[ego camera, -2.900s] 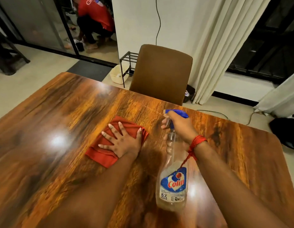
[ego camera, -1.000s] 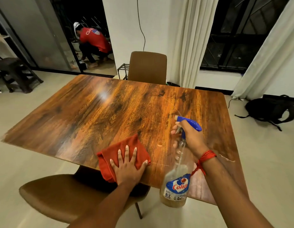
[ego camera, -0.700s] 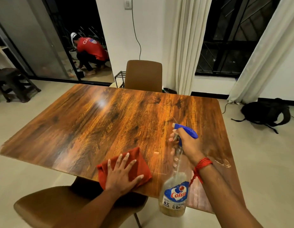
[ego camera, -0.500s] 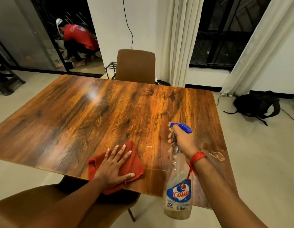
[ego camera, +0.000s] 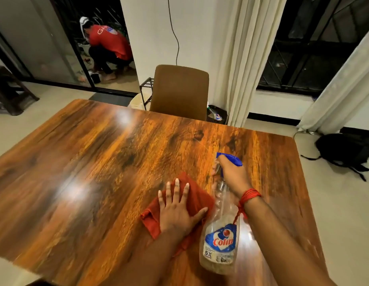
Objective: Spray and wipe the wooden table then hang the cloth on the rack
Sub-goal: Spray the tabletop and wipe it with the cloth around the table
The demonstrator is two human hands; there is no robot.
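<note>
The wooden table [ego camera: 121, 166] fills the frame; wiping in long overlapping strokes along the grain should avoid streaks. At lower centre the red cloth [ego camera: 197, 198] lies under the left hand [ego camera: 177, 211], flat and spread. The right hand [ego camera: 233, 174] grips the spray bottle [ego camera: 220, 242], nozzle aimed forward.

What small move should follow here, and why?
Probably sweep the red cloth forward under the flat left hand toward the area ahead of the spray bottle, whose nozzle the right hand aims there. Most of the wooden table lies beyond the cloth.
</note>
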